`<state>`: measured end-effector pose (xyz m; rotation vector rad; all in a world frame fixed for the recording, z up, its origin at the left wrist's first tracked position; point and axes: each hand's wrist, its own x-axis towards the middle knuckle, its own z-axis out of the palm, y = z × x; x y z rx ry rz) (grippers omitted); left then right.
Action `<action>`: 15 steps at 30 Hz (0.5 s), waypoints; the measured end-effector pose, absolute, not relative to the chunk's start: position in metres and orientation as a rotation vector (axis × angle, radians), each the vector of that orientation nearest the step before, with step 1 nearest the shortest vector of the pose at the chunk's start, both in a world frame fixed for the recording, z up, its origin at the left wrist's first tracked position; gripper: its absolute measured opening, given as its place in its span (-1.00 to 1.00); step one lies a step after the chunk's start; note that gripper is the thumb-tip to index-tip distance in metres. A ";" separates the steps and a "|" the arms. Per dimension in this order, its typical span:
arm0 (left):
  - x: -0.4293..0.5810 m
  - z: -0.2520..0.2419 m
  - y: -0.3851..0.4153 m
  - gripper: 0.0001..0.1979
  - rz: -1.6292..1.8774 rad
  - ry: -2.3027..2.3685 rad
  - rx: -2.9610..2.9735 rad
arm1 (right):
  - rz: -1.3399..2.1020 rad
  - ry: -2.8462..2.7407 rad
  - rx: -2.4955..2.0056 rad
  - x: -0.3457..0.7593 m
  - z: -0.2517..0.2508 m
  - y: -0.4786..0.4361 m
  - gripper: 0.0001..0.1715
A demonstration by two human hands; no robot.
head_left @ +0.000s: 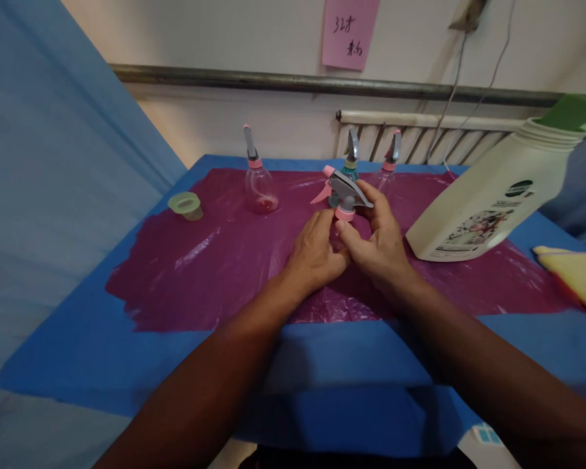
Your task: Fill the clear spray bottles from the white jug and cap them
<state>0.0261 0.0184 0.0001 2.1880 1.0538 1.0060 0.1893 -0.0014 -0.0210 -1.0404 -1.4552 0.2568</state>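
both forearms come in from the bottom edge and meet over the middle of the desk (346,378), which is covered in blue cloth. the left hand (317,254) is curled, its fingers pressed together, with the tips on the pink collar of a grey and pink spray head (346,194). the right hand (378,244) wraps the same collar from the other side, thumb in front and fingers behind. the spray head stands upright just above both hands, nozzle to the left. whatever sits under the collar is hidden by the fingers.

the hands rest on a magenta plastic sheet (200,260) spread over the blue cloth. just behind the spray head stands a teal spray bottle (351,159), with a clear spray bottle (389,163) beside it on the right. further left, well apart, is a pinkish spray bottle (258,185), and a green cap (186,205) lies near the sheet's left edge.

to the right a large white jug (493,195) leans at a tilt, base on the sheet and green lid (569,112) up and to the right. i cannot tell what props it. a yellow cloth (579,273) lies at the right edge. a pink note (349,32) hangs on the wall above a metal rail (224,78).
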 end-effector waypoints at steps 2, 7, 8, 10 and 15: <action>0.027 0.000 0.018 -0.76 1.001 1.072 2.174 | 0.248 -1.409 -1.057 0.189 -0.020 -0.002 -0.18; 0.027 -0.003 0.019 -0.57 1.006 1.049 2.158 | 0.169 -1.357 -1.024 0.190 -0.010 -0.003 -0.60; 0.027 -0.004 0.019 -0.52 1.010 1.050 2.162 | 0.143 -1.330 -0.990 0.191 -0.005 -0.003 -0.61; 0.027 -0.005 0.020 -0.46 1.013 1.047 2.171 | 0.083 -1.269 -0.914 0.196 0.007 -0.004 -0.59; 0.028 -0.011 0.019 -0.45 1.033 0.992 2.184 | -0.076 -1.165 -0.683 0.200 0.048 -0.021 -0.58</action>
